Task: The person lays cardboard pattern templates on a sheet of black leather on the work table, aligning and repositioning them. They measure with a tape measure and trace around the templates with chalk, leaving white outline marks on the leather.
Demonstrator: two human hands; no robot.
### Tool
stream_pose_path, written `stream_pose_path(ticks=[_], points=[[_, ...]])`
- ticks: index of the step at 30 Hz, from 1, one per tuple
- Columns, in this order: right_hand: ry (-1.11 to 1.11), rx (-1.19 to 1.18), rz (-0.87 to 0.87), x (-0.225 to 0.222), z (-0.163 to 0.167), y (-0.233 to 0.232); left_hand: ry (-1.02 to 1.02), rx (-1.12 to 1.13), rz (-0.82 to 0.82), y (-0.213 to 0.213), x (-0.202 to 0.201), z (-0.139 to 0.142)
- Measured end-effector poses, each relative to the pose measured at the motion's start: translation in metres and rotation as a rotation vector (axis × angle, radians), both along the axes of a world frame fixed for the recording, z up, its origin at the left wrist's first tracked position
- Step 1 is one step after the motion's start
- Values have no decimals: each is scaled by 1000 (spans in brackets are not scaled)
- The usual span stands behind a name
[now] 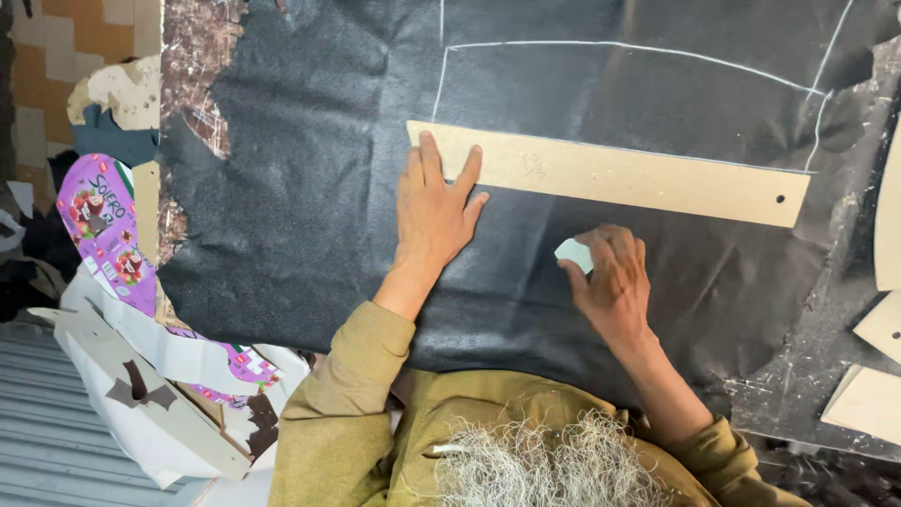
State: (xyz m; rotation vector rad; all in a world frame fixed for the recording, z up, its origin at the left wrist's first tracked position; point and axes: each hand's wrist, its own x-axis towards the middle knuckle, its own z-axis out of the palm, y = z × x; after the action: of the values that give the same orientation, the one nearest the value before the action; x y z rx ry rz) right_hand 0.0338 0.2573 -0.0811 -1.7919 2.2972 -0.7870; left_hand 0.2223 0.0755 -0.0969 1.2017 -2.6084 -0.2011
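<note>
Chalk (572, 253), a small pale flat piece, sits pinched in the fingers of the right hand (610, 282), its tip poking out toward the left hand's side and resting on or just above the black leather sheet (310, 216); I can't tell from here whether it actually touches. The right hand is curled shut around it, knuckles up, and lies just below the long edge of the cardboard strip (610, 174), near but apart from it.

That strip is a long, narrow, tan template with a small hole near its far end, lying flat across the leather at a slight slant. The left hand (434, 211) is spread flat, fingers apart, pressing down on the strip's near end: the fingertips lie on the cardboard, the palm on the leather below it. It grips nothing, just bears down. The 2 hands are apart, with the chalk between them and closer to the right.

White chalk lines (638, 49) already run on the leather above the strip, 1 long curved stroke and a shorter stroke dropping toward the strip's left end, with more meeting at the far corner.

Both arms wear olive-green sleeves (347, 394). Off to the left edge of the leather lies a heap of cardboard pattern pieces (141, 394) and a purple printed sole-shaped cutout (103, 225). More pale card pieces (873, 399) lie at the right edge.
</note>
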Motion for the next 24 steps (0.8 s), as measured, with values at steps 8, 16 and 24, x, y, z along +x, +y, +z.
stream_pose_path(ticks=[8,16,24], points=[[-471,-50,13,13,5,-113,-104,50,53,5,0,-6],[-144,-174,597,54,-10,-244,-196,47,20,1,4,-19],[59,-69,681,59,-3,-249,-63,115,7,3,2,-36]])
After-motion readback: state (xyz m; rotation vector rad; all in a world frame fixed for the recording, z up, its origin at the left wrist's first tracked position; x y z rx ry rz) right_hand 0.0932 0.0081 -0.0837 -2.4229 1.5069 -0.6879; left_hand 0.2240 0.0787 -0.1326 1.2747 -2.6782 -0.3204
